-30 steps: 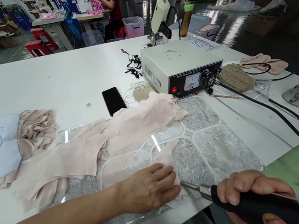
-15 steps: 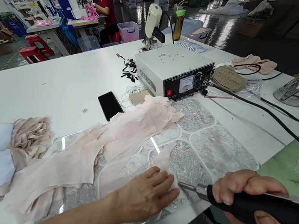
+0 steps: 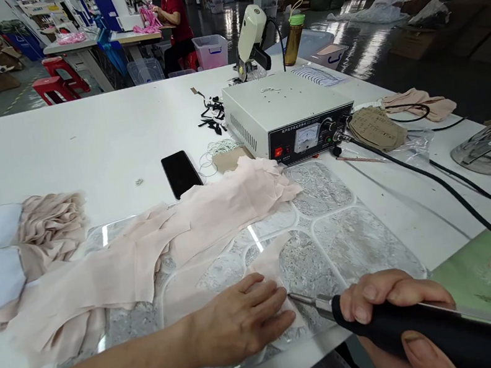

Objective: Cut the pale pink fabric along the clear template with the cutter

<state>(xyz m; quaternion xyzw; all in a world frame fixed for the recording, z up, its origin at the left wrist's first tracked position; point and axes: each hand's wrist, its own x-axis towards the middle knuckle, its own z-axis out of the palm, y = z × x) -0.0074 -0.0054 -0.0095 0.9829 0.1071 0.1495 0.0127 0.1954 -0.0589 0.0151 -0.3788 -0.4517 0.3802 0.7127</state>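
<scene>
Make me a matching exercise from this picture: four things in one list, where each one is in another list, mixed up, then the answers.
Things
1. phone
2. bottle
3. left hand
4. right hand

Places
A. flat on pink fabric
B. wrapped around the black tool
C. beyond the white box
D. lying on the table, left of the box

Pairs: 1-D, 2-C, 3-A, 4-B

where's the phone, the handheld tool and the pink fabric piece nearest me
phone (image 3: 181,173): head view, middle of its dark screen
handheld tool (image 3: 464,339): head view, on its black grip
pink fabric piece (image 3: 268,260): head view, its bare upper corner
</scene>
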